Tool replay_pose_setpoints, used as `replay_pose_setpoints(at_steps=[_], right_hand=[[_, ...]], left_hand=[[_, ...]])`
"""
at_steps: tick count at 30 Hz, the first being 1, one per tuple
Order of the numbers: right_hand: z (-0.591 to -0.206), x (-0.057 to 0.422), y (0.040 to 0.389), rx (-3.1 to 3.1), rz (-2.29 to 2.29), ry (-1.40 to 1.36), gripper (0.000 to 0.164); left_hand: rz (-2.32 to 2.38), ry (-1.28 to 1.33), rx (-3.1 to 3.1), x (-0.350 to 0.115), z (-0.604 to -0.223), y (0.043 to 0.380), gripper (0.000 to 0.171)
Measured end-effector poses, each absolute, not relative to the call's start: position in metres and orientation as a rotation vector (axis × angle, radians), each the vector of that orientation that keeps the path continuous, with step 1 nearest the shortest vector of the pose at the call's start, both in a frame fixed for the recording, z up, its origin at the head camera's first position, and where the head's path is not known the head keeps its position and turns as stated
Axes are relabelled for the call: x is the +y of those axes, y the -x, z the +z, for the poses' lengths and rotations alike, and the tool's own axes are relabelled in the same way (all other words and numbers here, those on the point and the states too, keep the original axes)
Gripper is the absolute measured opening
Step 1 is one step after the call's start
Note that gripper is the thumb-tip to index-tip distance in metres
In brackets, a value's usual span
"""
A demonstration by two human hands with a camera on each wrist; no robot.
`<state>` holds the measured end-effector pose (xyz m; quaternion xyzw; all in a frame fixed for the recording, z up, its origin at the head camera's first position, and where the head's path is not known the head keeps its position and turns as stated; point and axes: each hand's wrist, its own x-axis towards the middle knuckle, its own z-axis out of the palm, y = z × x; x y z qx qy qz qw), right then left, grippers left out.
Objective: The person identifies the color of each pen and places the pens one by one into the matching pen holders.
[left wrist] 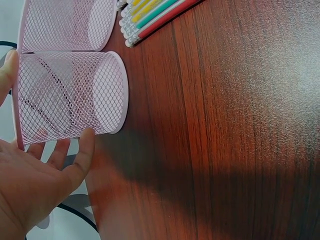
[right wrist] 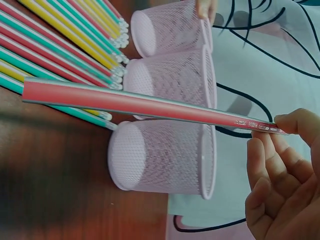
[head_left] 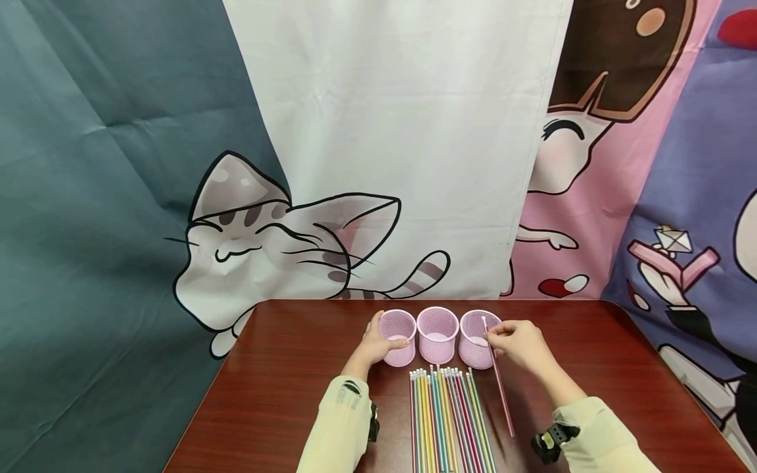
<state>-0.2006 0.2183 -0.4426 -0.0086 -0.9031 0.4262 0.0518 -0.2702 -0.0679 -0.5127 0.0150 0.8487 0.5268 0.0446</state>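
Observation:
Three pink mesh pencil holders stand side by side. My left hand (head_left: pixel 376 342) holds the left pencil holder (head_left: pixel 399 355), its thumb at the rim and its fingers along the outer side; this shows closer in the left wrist view, where the left hand (left wrist: pixel 37 182) spans the mesh. My right hand (head_left: pixel 522 343) pinches a red striped pencil (head_left: pixel 503 397) near its upper end, between thumb and fingers. That pencil slants in front of the right pencil holder (head_left: pixel 475 353), its lower end towards me. In the right wrist view the pencil (right wrist: pixel 150 106) crosses in front of the holders.
A row of striped pencils (head_left: pixel 440 420) in several colours lies on the brown wooden table (head_left: pixel 266 394), in front of the holders. The middle pencil holder (head_left: pixel 437 351) stands between the outer two. A printed cloth (head_left: pixel 402 131) hangs behind the table's far edge.

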Motion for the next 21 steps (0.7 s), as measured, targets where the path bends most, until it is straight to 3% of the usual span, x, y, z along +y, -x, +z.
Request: replay_pose_setpoints(at_steps=[21], right_hand=[[-0.415,0.228,0.219,-2.634,1.311,0.054,0.023]], left_hand=[[1.65,-0.03,2.579,-0.068,-0.514,0.27,0.092]])
